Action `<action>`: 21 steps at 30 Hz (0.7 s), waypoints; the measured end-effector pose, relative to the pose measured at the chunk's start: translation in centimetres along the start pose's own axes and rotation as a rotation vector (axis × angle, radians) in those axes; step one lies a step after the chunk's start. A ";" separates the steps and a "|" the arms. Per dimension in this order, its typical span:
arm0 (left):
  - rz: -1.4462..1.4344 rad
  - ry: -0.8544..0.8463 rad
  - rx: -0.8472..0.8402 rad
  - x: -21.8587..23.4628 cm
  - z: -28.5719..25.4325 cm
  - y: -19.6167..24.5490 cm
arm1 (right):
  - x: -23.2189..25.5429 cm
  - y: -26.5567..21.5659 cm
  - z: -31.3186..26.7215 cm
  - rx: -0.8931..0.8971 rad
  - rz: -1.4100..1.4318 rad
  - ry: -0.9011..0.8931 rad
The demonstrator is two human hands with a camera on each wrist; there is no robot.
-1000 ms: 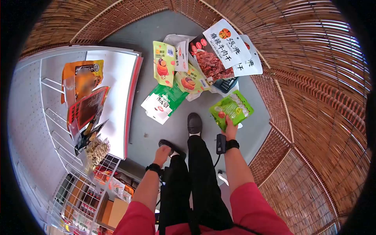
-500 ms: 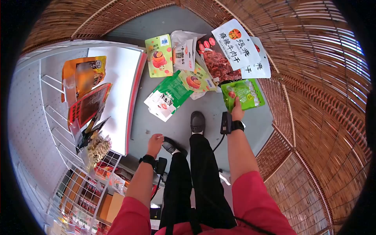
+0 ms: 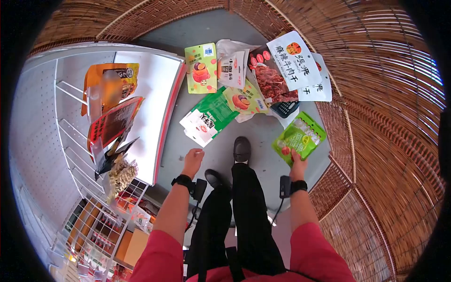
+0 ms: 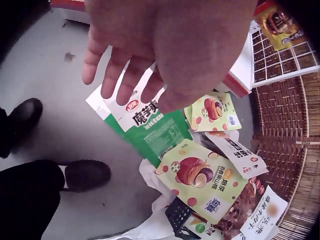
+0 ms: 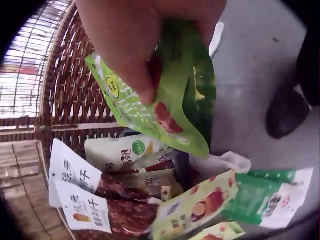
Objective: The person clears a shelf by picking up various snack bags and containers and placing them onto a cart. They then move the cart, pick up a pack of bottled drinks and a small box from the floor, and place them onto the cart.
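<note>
Person standing on a grey floor beside a white shelf unit (image 3: 150,94), seen from the head and both wrists. The right hand (image 3: 297,162) pinches the lower edge of a light-green pouch (image 3: 299,138) between thumb and fingers, so the pouch stands up and away from the body, clear of the floor and just beside the heap; the right wrist view shows the thumb (image 5: 130,65) pressed on its printed face. The left hand (image 3: 192,160) holds nothing: its fingers (image 4: 112,70) hang spread and relaxed above the dark-green pack (image 4: 150,125), not touching it. The heap lies loose on the floor against a woven screen (image 3: 376,117), packs overlapping: two yellow-green pastry packs (image 3: 201,68), a white sachet (image 3: 233,63), large jerky bags (image 3: 286,70) with white labels. Part of a dark basket (image 3: 284,109) shows under the heap; what it holds is hidden. Left of the shelf unit, wire hooks carry hanging snack bags (image 3: 110,122). Lower left, a wire rack (image 3: 94,225) holds small packets too small to read. Black shoes (image 3: 242,148) stand between the two hands
</note>
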State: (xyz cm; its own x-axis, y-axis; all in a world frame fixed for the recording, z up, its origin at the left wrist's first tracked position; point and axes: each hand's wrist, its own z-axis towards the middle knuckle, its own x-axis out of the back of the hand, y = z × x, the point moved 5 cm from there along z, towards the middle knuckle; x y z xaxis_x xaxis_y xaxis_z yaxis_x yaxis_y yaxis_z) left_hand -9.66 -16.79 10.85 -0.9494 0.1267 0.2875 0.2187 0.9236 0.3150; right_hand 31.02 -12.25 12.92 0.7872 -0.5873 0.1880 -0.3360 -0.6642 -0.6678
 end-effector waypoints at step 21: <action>0.258 0.068 -0.504 4.1 15.5 12.4 | -3.3 -7.2 2.3 0.684 -0.223 0.012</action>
State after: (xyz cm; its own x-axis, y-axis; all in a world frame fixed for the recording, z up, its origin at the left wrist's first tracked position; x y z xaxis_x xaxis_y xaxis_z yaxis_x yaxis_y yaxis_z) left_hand -14.33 0.82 1.95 -0.8380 0.2860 0.4647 0.5378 0.5769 0.6148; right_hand 32.04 -4.46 15.44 0.7925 -0.4788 0.3778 0.2348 -0.3323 -0.9135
